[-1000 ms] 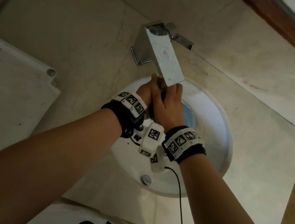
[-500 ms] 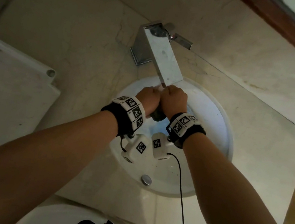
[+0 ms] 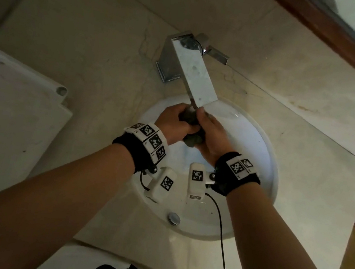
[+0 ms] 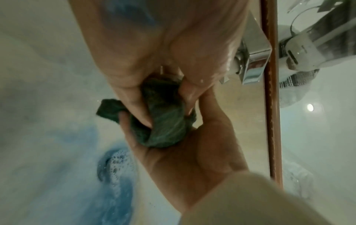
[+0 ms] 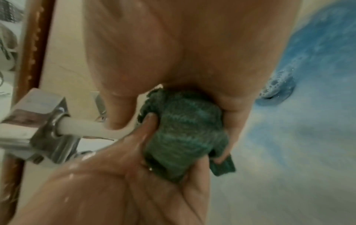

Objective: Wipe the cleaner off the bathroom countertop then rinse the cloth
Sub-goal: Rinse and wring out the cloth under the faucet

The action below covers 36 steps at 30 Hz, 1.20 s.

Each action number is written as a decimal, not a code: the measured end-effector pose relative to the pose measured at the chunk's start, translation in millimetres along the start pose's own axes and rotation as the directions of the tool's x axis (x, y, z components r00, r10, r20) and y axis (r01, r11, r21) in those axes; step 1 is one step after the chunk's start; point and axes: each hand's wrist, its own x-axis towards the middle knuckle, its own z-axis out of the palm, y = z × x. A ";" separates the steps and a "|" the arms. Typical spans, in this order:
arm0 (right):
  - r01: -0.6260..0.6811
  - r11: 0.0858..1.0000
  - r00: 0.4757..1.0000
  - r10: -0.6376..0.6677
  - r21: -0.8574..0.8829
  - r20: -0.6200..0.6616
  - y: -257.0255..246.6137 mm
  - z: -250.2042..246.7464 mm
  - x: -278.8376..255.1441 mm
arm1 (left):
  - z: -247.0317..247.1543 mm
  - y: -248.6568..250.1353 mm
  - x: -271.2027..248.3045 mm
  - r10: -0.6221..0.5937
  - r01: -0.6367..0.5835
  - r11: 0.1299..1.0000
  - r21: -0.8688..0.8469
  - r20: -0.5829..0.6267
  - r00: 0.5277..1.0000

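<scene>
A wet dark green cloth [image 3: 192,128] is bunched between both my hands over the round white sink [image 3: 260,153], right under the chrome faucet spout [image 3: 196,74]. My left hand [image 3: 171,121] grips its left end and my right hand [image 3: 212,138] grips its right end. In the left wrist view my left hand's fingers [image 4: 134,97] curl round the cloth [image 4: 165,121], and the right palm [image 4: 192,152] cups it from below. In the right wrist view a stream of water [image 5: 86,127] runs from the spout [image 5: 38,121] onto my wet left hand [image 5: 115,175] beside the cloth [image 5: 185,129].
Blue foamy water pools round the drain [image 4: 113,166] [image 5: 277,89]. Beige marble countertop [image 3: 82,36] surrounds the sink. A white lid-like slab [image 3: 10,118] lies at the left. The faucet handle [image 3: 218,55] and a wooden mirror frame [image 3: 351,41] are behind. A chrome knob [image 3: 173,218] sits on the sink's near wall.
My hands went from stacked under the spout to fists side by side. They have now turned and parted a little, so the cloth shows between them.
</scene>
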 end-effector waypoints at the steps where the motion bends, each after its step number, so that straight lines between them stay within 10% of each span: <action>1: 0.036 0.999 0.997 -0.039 -0.038 -0.072 -0.1 3.3 0.8 | -0.1 0.9 -1.9 -0.026 0.026 1.000 -0.009 -0.026 0.999; 7: 0.189 0.858 0.862 -0.378 -0.478 -0.338 -3.3 6.9 -6.1 | -6.3 0.2 -3.9 -0.263 0.245 0.942 -0.229 -0.050 0.964; 14: 0.316 0.833 0.906 -0.407 -0.453 -0.117 -6.5 20.7 -26.3 | -13.8 1.0 -4.6 -0.281 0.482 0.661 -0.575 0.406 0.870; 17: 0.381 0.732 0.871 -0.490 -0.565 -0.048 -0.7 22.4 -26.1 | -9.2 4.5 0.0 -0.258 0.433 0.640 -0.634 0.354 0.899; 20: 0.390 0.580 0.811 -0.584 -0.715 -0.031 5.2 25.7 -20.1 | -3.2 9.4 -0.8 -0.259 0.317 0.787 -0.530 0.182 0.949; 26: 0.295 0.550 0.844 -0.534 -0.781 -0.058 1.0 41.2 1.4 | 7.0 11.4 -0.3 -0.279 0.268 0.873 -0.408 0.033 0.960; 29: 0.163 0.679 0.915 -0.376 -0.716 -0.147 -5.9 38.9 15.7 | 6.9 14.6 2.6 -0.263 0.258 0.956 -0.141 -0.022 0.964; 31: 0.086 0.614 0.940 -0.311 -0.784 -0.140 -10.3 36.6 21.1 | 8.0 19.4 4.1 -0.231 0.241 0.953 0.186 -0.072 0.970; 36: -0.006 0.639 0.949 -0.239 -0.769 -0.206 -16.2 32.8 22.6 | 8.5 11.8 11.9 -0.194 0.210 0.920 0.330 -0.081 0.978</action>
